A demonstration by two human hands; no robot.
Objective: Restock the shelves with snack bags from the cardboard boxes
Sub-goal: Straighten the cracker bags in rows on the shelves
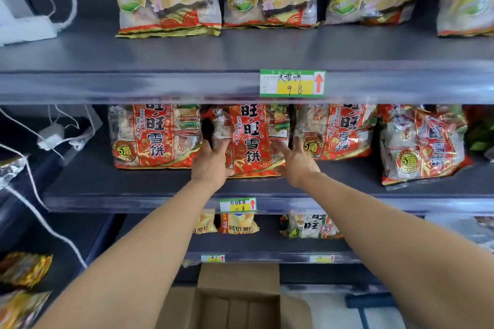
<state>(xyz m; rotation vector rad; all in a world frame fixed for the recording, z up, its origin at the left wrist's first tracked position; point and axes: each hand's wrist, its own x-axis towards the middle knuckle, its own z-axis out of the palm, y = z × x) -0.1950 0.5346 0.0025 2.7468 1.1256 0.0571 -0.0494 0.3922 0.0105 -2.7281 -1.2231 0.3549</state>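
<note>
I see the red snack bag (248, 141) upright at frame centre on the middle shelf (107, 184). My left hand (212, 161) and right hand (295, 161) flank it, fingers straight and spread, pressing its sides. The cardboard box (238, 279) sits open at bottom centre.

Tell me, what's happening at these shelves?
A person is restocking snacks. Their left grip and right grip, bare hands held fairly flat, press the two sides of a red snack bag standing on the middle shelf, in a row of similar bags. An open cardboard box sits below the shelves.
</note>
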